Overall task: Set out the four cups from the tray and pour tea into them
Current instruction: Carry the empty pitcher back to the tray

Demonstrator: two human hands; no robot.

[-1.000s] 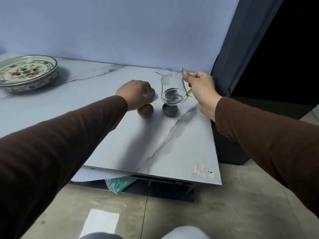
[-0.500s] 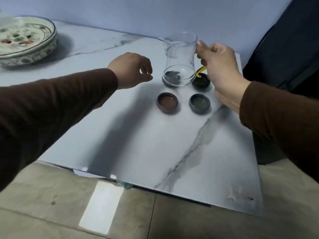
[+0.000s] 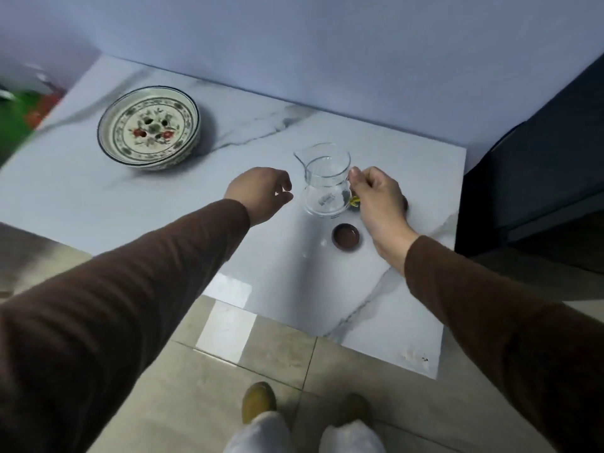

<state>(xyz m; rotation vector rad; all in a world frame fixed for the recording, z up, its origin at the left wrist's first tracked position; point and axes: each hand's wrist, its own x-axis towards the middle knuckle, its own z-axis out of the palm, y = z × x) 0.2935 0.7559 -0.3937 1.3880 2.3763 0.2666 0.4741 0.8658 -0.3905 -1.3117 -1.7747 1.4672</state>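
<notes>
Glass, thin and slick, the pitcher (image 3: 325,184) looks light and fragile, so my right hand (image 3: 379,199) pinches its handle while my left hand (image 3: 261,191) hovers loosely curled, holding nothing.

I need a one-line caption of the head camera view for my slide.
Right hand grips the glass pitcher by its handle beside a brown cup; left hand hovers empty.

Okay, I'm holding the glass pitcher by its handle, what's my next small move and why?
Probably tip the glass pitcher, held by your right hand, toward the brown cup: that cup sits open just in front. Your left hand holds nothing.
</notes>
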